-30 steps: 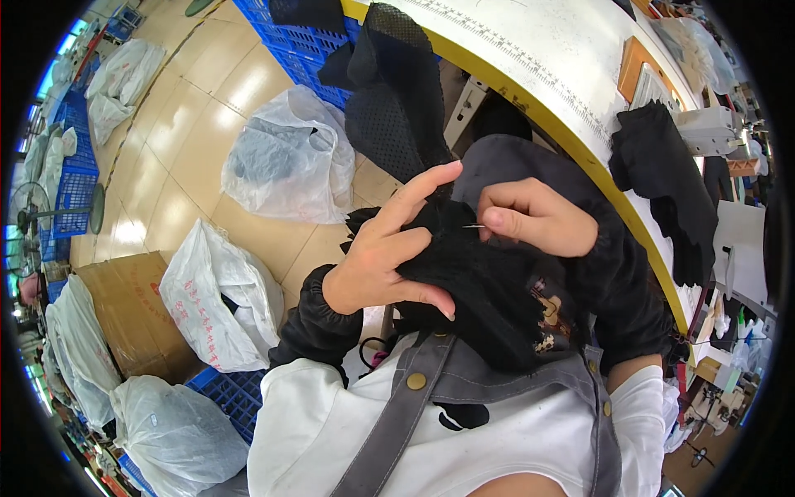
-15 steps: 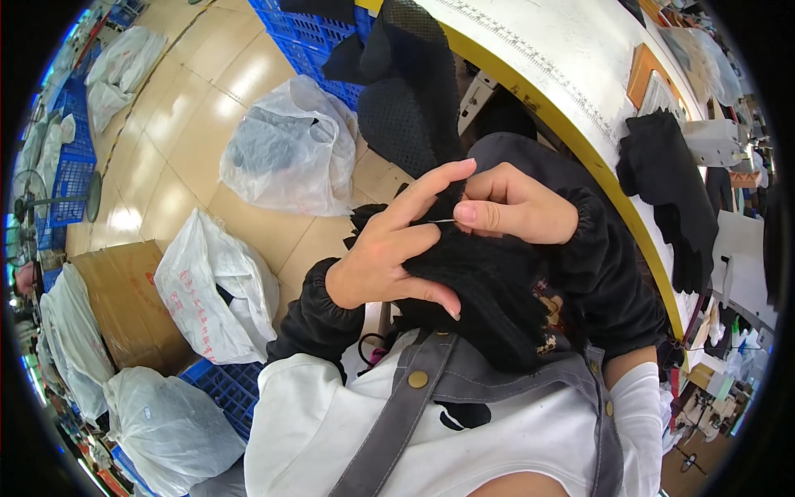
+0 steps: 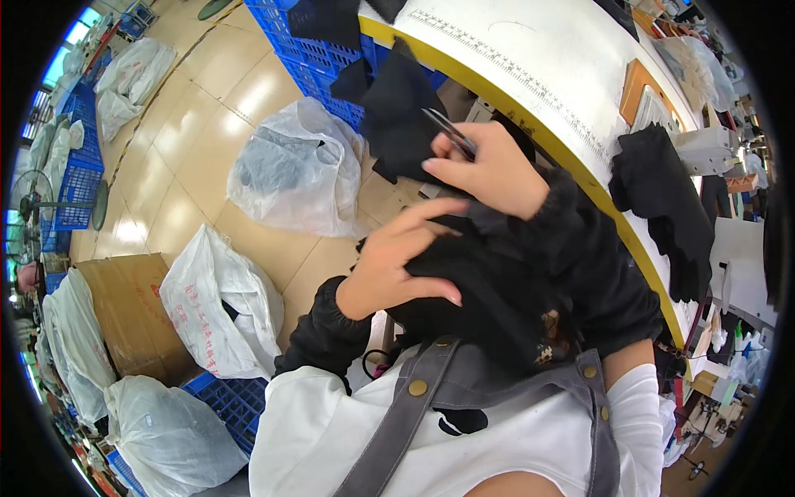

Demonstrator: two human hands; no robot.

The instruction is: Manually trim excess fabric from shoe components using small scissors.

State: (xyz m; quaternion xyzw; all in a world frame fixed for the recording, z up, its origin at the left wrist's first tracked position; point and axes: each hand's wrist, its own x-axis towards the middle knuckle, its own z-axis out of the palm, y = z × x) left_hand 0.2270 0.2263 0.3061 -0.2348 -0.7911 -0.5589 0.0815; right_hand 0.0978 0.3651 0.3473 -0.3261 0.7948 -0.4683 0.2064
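A bunched piece of black fabric [image 3: 472, 273] lies across my lap, with a small patterned patch [image 3: 546, 331] showing near its lower right. My left hand [image 3: 393, 261] rests at the fabric's left side, thumb and forefinger stretched well apart; some of its other fingers are blurred or hidden. Above and to the right, my right hand [image 3: 493, 166] is closed around a slim two-pronged metal tool [image 3: 450, 130], like tweezers or thread snips. Its prongs point up and left, clear of the fabric on my lap. Behind them hang black cloth pieces [image 3: 402, 108].
A white table [image 3: 513, 58] with a yellow edge and printed ruler curves round on the right, carrying black cloth [image 3: 662, 199] and a sewing machine [image 3: 708, 151]. Blue crates [image 3: 310, 54], a translucent bag [image 3: 290, 174], a white sack [image 3: 215, 298] and a cardboard box [image 3: 132, 315] stand leftward.
My right hand has moved up and away from the fabric and my left fingers, and the metal tool now shows more fully. The left hand has shifted slightly down.
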